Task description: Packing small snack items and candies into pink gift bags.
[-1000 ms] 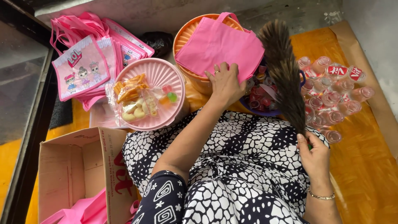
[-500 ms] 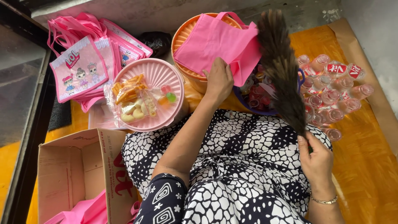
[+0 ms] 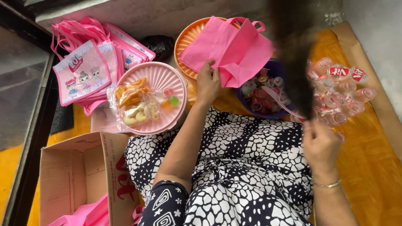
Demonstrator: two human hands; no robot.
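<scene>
**Hand on a pink bag, lock of hair in the other**

The left hand (image 3: 208, 81) rests at the near edge of a plain pink fabric tote bag (image 3: 228, 50), fingers curled and pinching its lower edge. The bag lies over a round orange plastic basin (image 3: 184, 39) at the far middle. The right hand (image 3: 320, 144), near right, has its fingers closed around the end of a dark blurred lock of hair (image 3: 293, 54) that hangs across a purple bowl of small wrapped sweets (image 3: 261, 90). Left of the bag sits a pink ribbed plastic lid with packed snacks (image 3: 163, 77); further left, a stack of printed pink bags (image 3: 83, 71).
</scene>
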